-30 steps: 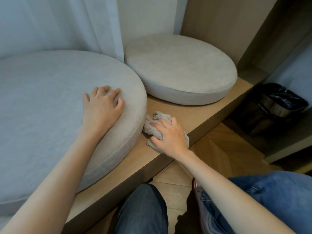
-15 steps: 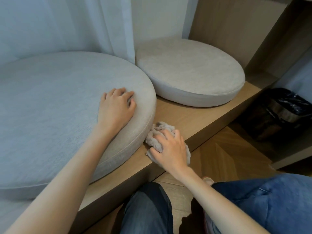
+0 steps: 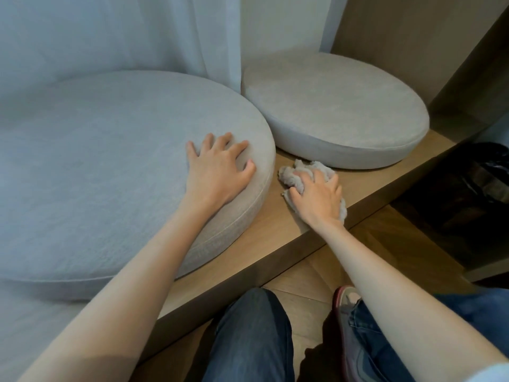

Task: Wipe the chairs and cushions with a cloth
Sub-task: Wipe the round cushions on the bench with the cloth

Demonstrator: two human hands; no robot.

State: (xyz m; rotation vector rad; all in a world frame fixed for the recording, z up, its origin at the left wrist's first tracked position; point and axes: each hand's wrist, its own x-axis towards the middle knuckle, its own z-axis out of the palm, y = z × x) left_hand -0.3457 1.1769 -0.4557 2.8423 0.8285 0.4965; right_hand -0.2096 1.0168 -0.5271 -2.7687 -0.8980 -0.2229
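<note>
Two round grey cushions lie on a wooden bench [image 3: 278,232]. The large cushion [image 3: 96,166] fills the left; the smaller cushion [image 3: 333,106] sits at the back right. My left hand [image 3: 217,169] rests flat on the large cushion's right edge, fingers spread. My right hand [image 3: 316,197] presses a crumpled grey cloth [image 3: 303,172] onto the bare bench wood in the gap between the two cushions, fingers curled over it. Part of the cloth is hidden under my palm.
A white curtain [image 3: 137,37] hangs behind the cushions. A wooden side panel [image 3: 413,37] closes the bench on the right. A black bin with a bag [image 3: 473,172] stands on the wooden floor at right. My knees and a shoe [image 3: 347,301] are below the bench edge.
My right hand has slid the cloth along the bench toward the smaller cushion. My left hand stays on the large cushion's edge. The camera view has shifted a little.
</note>
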